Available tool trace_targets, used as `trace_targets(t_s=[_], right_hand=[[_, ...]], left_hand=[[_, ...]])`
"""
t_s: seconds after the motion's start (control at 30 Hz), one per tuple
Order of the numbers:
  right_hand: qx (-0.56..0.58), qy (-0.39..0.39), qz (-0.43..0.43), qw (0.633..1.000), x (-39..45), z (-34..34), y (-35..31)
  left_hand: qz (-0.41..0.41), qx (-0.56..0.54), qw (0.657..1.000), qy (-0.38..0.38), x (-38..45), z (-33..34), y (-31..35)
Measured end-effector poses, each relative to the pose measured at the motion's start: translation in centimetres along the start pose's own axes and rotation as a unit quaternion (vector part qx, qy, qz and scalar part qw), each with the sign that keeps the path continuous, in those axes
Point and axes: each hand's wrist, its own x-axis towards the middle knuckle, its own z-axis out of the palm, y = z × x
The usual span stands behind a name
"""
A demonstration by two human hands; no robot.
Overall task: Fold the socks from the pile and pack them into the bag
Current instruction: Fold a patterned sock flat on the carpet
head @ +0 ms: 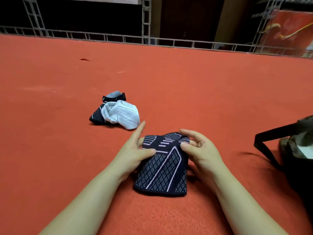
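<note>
— Head view: where's the dark patterned sock (162, 168)?

— Flat on the red carpet (186, 78), folded, between both hands. The left hand (133, 153) grasps its far left corner, thumb on top, index finger straight. The right hand (199, 148) pinches the far right corner with thumb and curled fingers.

— And the rest?

— The pile of socks (115, 111) lies further off to the left; the bag (294, 150) stands at the right edge, apart.

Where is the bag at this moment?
The bag sits at the right edge of the head view on the red carpet, right of the right hand and partly cut off.
</note>
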Motion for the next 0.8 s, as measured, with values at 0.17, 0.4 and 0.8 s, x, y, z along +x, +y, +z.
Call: trace_targets(t_s=[0.17, 0.4, 0.8], right_hand=[[-0.166, -0.017, -0.094, 0.982, 0.9, -0.9, -4.0], [-0.341, 0.012, -0.178, 0.923, 8.3, -2.3, -11.1], [-0.494, -0.011, -0.078, 0.866, -0.2, -3.6, 0.7]], left_hand=[[0.034, 0.009, 0.998, 0.048, 2.0, 0.8, 3.2], [0.129, 0.197, 0.968, 0.088, 8.8, 0.1, 9.3], [0.048, 0.447, 0.893, -0.006, 0.0, -0.5, -0.9]])
